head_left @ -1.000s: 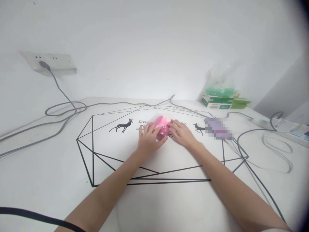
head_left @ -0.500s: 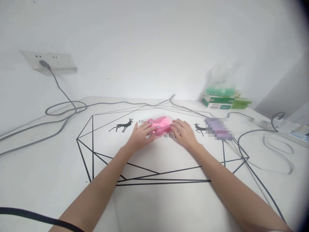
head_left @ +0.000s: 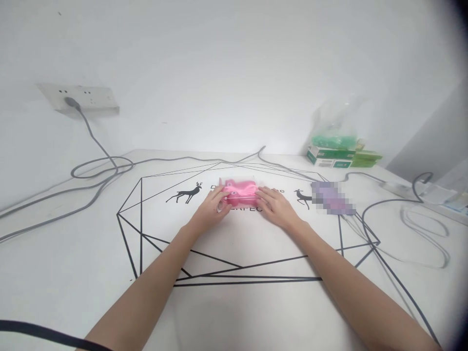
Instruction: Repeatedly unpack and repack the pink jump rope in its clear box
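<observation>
A clear plastic bag with something pink inside [head_left: 239,190] lies on the white table [head_left: 73,253], in the middle of a black geometric drawing with deer. My left hand [head_left: 210,210] rests at the bag's left end, fingers curled onto its edge. At the bag's right end lies my right hand [head_left: 276,207], its fingers stretched and pressing down on the plastic. Both forearms reach in from the bottom of the view.
A grey cable [head_left: 98,168] runs from a wall socket strip [head_left: 78,100] across the table's back. Green boxes under a clear bag [head_left: 338,146] stand at the back right. A blurred purple object [head_left: 332,197] and looped cables [head_left: 420,229] lie to the right.
Both hands have shifted on the pink bag: the left slid from on top of it to its left end, and the bag now lies flatter and squarer between the hands.
</observation>
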`<action>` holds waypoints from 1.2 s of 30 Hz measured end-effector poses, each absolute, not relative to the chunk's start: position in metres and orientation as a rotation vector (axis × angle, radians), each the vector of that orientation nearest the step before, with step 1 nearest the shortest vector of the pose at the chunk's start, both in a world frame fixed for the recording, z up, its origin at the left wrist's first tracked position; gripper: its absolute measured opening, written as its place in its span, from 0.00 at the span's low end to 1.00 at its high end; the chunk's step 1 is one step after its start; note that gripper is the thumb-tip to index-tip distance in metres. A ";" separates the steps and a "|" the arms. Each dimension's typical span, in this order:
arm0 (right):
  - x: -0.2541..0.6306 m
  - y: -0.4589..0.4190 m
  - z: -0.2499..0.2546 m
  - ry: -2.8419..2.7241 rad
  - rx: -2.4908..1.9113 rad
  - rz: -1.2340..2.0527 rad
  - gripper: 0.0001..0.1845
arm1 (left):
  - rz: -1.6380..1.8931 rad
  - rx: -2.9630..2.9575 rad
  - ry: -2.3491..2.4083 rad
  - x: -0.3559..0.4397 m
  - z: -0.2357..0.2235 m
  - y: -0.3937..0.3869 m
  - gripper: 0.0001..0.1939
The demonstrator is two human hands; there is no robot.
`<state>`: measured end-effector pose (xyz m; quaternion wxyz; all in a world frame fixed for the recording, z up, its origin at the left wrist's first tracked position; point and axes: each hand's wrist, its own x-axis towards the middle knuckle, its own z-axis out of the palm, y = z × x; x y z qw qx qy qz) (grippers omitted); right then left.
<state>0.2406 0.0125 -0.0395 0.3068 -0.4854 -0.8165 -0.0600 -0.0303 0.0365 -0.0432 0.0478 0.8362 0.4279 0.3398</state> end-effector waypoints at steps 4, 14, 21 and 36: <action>0.239 0.012 -0.042 -2.129 -1.265 -0.182 0.20 | 1.071 2.534 1.280 -0.033 -0.046 0.041 0.18; 0.241 0.007 -0.030 -2.141 -1.177 -0.285 0.15 | 1.003 2.635 1.174 -0.045 -0.040 0.044 0.17; 0.248 0.011 -0.036 -2.186 -1.340 -0.268 0.20 | 1.006 2.687 1.188 -0.043 -0.040 0.040 0.16; 0.252 0.013 -0.039 -2.220 -1.420 -0.073 0.25 | 0.854 2.497 1.482 -0.036 -0.040 0.036 0.27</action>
